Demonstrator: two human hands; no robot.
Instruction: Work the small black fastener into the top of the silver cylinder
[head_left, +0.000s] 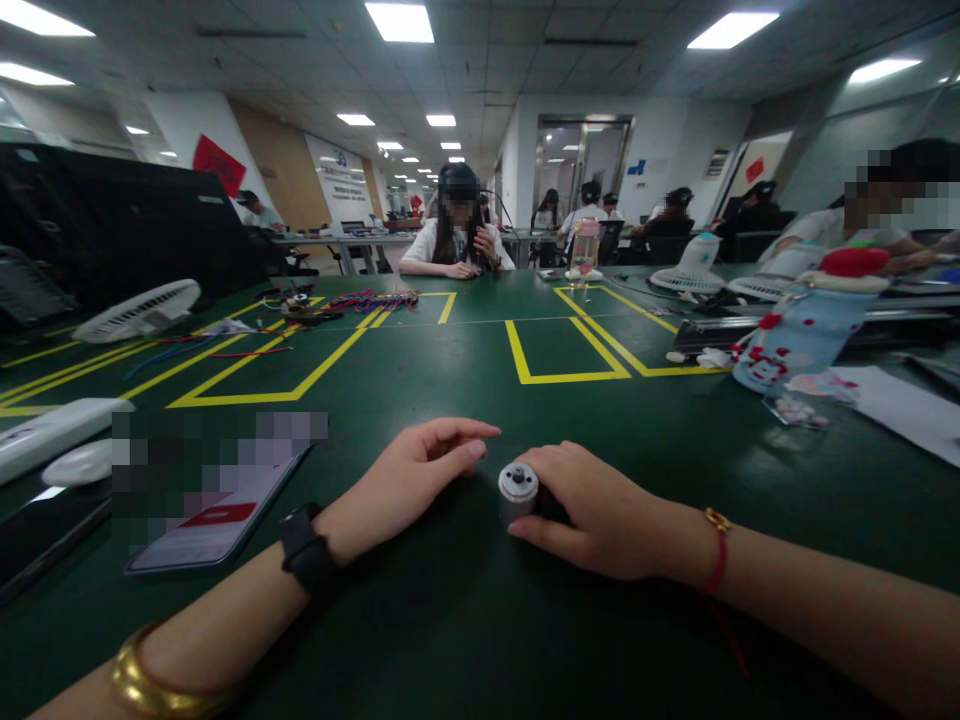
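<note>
A small silver cylindrical motor [517, 494] stands upright on the green table, its round face with a central shaft and small holes turned up. My right hand [592, 510] grips it from the right, thumb at the near side and fingers curled around the far side. Just to the left, apart from the motor, my left hand [427, 465] hovers low over the table or rests on it; which of these I cannot tell. Its fingers are stretched out toward the motor, and nothing is in them.
A phone [225, 500] and a white mouse-like object [82, 463] lie at the left. Farther back are tangled wires [375, 302] and a small fan [139, 310]. A blue bottle [810, 330] stands at the right. Yellow tape [577, 379] marks the green table [465, 640]. A person [457, 235] sits opposite.
</note>
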